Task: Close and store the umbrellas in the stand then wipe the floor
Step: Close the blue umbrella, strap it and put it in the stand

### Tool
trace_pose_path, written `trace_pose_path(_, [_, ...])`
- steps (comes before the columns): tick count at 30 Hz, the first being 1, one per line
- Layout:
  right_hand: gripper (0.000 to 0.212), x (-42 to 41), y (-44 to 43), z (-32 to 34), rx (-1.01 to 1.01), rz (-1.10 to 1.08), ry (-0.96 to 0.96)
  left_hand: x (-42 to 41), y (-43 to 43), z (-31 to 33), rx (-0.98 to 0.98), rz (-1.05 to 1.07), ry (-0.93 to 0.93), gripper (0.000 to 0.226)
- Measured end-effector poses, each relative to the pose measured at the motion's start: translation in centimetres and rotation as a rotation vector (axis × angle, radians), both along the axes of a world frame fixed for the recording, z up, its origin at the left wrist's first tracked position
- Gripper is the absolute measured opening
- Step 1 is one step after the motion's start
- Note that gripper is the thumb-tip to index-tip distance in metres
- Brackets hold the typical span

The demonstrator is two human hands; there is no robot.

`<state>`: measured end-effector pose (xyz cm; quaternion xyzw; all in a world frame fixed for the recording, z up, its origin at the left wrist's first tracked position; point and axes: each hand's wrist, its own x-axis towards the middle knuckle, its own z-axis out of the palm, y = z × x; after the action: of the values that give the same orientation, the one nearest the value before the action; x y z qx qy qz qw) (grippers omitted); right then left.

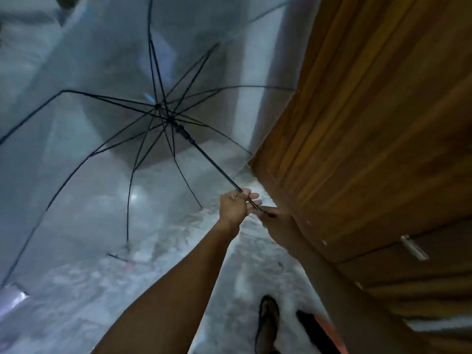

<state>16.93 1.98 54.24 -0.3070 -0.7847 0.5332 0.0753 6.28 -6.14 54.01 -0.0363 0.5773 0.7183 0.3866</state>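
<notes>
A clear umbrella (102, 154) with black ribs is fully open and fills the left and middle of the head view, its canopy facing away from me. Its black shaft (209, 159) slants down to the right. My left hand (236, 206) is closed around the lower shaft. My right hand (272, 213) grips the handle end just below it, in shadow against the wood. Through the canopy a second, dark open umbrella (143, 139) shows blurred on the floor. No umbrella stand is visible.
A brown wooden door or cabinet (370, 123) rises close on the right, with a small metal hinge (413, 247). The pale speckled floor (178, 251) runs underneath. My sandalled foot (268, 323) stands at the bottom. A pale wall or pillar stands behind the canopy.
</notes>
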Motion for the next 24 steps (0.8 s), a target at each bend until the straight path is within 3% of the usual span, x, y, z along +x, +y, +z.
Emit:
trace_pose_path(3, [0.021,2.4,-6.1,4.5,0.014,-0.13,0.094,0.9,-3.8,3.7,0.037,-0.124,0.062,0.017])
trace_pose_path(10, [0.018,5.5,-16.9,13.2,-0.214,-0.518,0.156,3.7,-9.8,14.1,0.029,-0.302,0.276,0.015])
trace_pose_path(16, [0.02,9.5,-21.8,17.6,-0.049,-0.423,0.094,6.4,-13.7,20.5,-0.079,-0.346,0.514,0.021])
trace_pose_path(21, [0.016,15.6,-24.5,21.8,-0.019,-0.563,0.086,10.1,-19.6,24.6,-0.382,-0.28,0.974,0.029])
trace_pose_path(24, [0.024,20.3,-27.6,23.9,-0.018,-0.68,0.107,13.8,-23.0,25.6,-0.436,-0.282,1.137,0.04])
